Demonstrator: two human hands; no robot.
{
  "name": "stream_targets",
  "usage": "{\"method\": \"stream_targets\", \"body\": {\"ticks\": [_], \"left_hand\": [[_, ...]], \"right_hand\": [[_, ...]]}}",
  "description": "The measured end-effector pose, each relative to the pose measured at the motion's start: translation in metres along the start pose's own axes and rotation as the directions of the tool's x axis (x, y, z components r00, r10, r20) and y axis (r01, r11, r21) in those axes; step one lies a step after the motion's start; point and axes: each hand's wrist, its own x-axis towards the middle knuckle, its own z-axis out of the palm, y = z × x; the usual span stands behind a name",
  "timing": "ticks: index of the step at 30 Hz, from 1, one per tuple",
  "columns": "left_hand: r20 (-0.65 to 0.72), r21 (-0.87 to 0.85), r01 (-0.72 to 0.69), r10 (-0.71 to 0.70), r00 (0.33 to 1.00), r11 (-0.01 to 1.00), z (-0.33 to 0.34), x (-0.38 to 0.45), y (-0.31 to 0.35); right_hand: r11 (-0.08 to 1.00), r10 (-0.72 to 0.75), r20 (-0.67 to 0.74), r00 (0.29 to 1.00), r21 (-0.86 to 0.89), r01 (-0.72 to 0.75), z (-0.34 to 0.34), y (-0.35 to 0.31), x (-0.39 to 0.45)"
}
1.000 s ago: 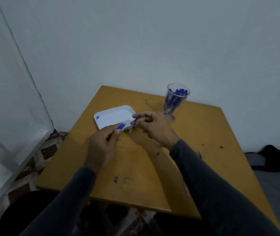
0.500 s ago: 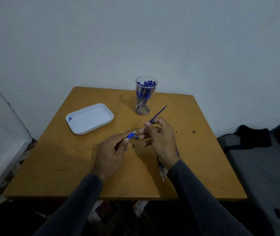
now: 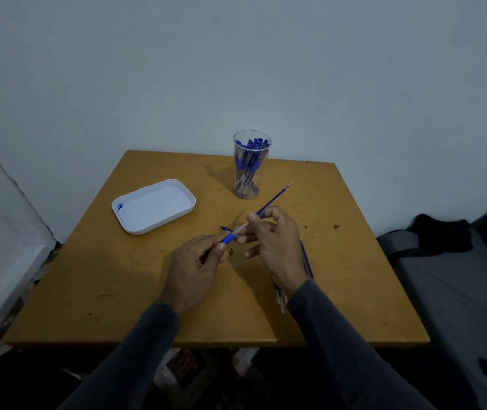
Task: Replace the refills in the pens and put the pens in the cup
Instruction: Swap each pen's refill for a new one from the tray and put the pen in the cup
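My left hand point(image 3: 195, 267) pinches the blue-capped end of a pen point(image 3: 230, 236) above the middle of the wooden table point(image 3: 118, 276). My right hand point(image 3: 275, 241) grips the pen's clear front part, and a thin blue refill point(image 3: 275, 199) sticks out past its fingers toward the far right, tip up. A clear cup point(image 3: 249, 170) full of blue-capped pens stands at the back of the table. A bundle of loose refills point(image 3: 306, 261) lies on the table, partly hidden under my right wrist.
A white tray point(image 3: 155, 205) lies at the back left with a small blue piece in its left corner. A tiny dark part point(image 3: 231, 250) lies on the table between my hands. A white wall runs behind; dark bedding lies to the right.
A second ago both hands were at the tray's near edge. They drew back to the table's middle with the pen, and the refill now sticks out past my right hand. The view shifted.
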Motion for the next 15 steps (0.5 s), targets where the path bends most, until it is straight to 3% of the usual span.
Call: {"method": "stream_targets", "body": {"ticks": [10,15], "left_hand": [[0.011,-0.022,0.008,-0.008,1.000,1.000,-0.0006,-0.0006,-0.0045],[0.000,-0.033,0.012,-0.012,1.000,0.999,-0.0026,-0.0008,-0.0023]], "right_hand": [[0.999,0.016,0.034,0.999,0.033,-0.017,0.0020,0.0002,-0.0008],[0.997,0.042,0.077,0.996,-0.069,-0.037,0.0038,0.0015,-0.0028]]}}
